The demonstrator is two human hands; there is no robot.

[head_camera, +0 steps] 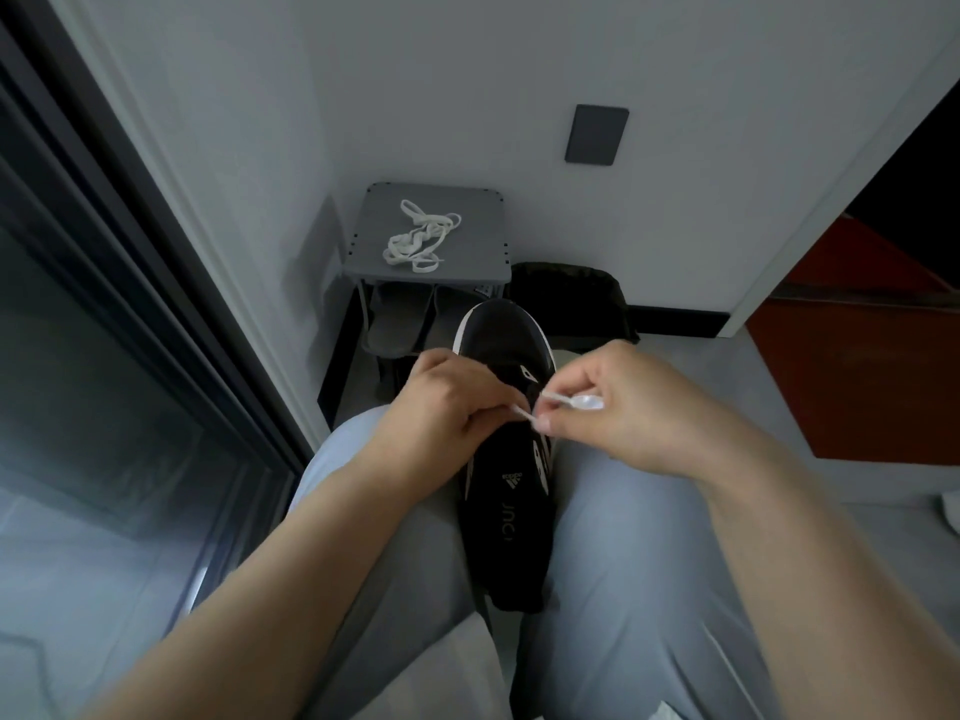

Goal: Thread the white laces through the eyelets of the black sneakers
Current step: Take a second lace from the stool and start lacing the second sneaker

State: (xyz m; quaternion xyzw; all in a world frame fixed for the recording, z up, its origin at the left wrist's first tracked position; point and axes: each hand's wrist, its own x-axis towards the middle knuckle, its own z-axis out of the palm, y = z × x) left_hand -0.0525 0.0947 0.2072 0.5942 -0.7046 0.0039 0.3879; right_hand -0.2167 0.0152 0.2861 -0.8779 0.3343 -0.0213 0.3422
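Observation:
A black sneaker [501, 350] with white trim lies between my knees, toe pointing away. My left hand [447, 407] grips its left side at the eyelets, fingers curled around the edge. My right hand [618, 402] pinches a white lace [563, 402] just over the right eyelets; its tip pokes out toward my left fingers. The eyelets themselves are hidden under both hands. A second white lace [418, 241] lies in a loose tangle on the grey stool.
The grey stool [483, 200] stands against the white wall ahead, with grey slippers [395, 324] under it and a dark bag [571, 298] beside it. A dark glass door runs along the left. A red panel [857, 376] stands at right.

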